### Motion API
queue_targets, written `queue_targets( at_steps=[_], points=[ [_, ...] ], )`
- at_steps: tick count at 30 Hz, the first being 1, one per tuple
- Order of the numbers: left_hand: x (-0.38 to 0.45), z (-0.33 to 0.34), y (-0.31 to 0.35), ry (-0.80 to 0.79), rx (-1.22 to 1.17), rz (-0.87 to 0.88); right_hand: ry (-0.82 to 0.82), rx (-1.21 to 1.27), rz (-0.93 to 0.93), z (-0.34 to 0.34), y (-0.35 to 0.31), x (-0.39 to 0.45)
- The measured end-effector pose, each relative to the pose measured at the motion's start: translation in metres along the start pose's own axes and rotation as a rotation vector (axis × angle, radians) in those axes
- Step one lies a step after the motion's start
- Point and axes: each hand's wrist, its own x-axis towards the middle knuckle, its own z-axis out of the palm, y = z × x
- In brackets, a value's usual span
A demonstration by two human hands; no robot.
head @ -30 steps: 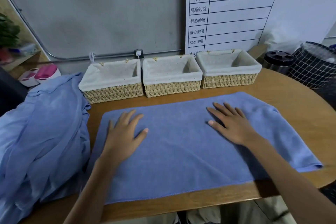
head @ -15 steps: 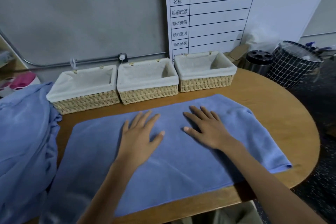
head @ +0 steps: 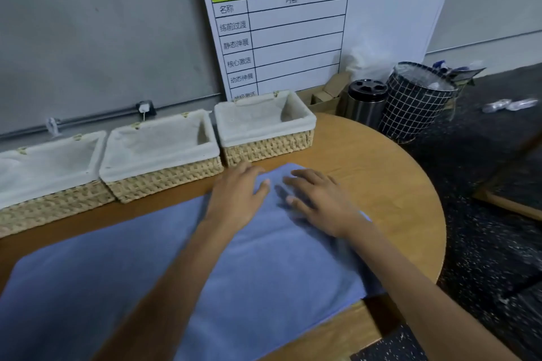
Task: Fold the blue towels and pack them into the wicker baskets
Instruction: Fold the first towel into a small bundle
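Observation:
A blue towel [head: 96,281] lies spread flat across the round wooden table [head: 390,199]. My left hand [head: 236,199] lies flat on the towel's far right part, its fingertips reaching the towel's far edge. My right hand [head: 318,199] presses flat on the towel just to the right of it, fingers spread and blurred. Three wicker baskets with white cloth liners stand in a row along the wall: the left basket [head: 44,202], the middle basket [head: 164,176] and the right basket [head: 268,146]. Nothing shows inside any of them.
A large white chart board with a green header [head: 322,23] leans on the wall behind the baskets. On the floor to the right stand a steel bin [head: 365,104], a black grid-pattern bin [head: 416,99] and cardboard boxes [head: 328,94]. The table edge curves away on the right.
Both hands have slid right along the towel and come close together near its far right corner. The view has turned right, so the heap of blue cloth at the left is out of sight.

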Motion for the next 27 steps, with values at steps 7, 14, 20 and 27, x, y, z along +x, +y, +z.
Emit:
queue_targets(
  at_steps=[7, 14, 20, 27],
  points=[
    [0.075, 0.040, 0.046, -0.165, 0.090, 0.120, -0.016, 0.039, 0.097, -0.008, 0.050, -0.010],
    [0.102, 0.040, 0.049, -0.416, -0.485, 0.067, 0.062, 0.310, 0.131, -0.009, 0.064, -0.013],
    [0.096, 0.024, 0.052, -0.478, -0.947, 0.187, 0.121, 0.744, 0.273, -0.029, 0.073, 0.002],
    [0.090, 0.030, 0.042, -0.500, -1.117, 0.194, 0.041, 1.138, 0.442, -0.051, 0.068, 0.021]
  ],
)
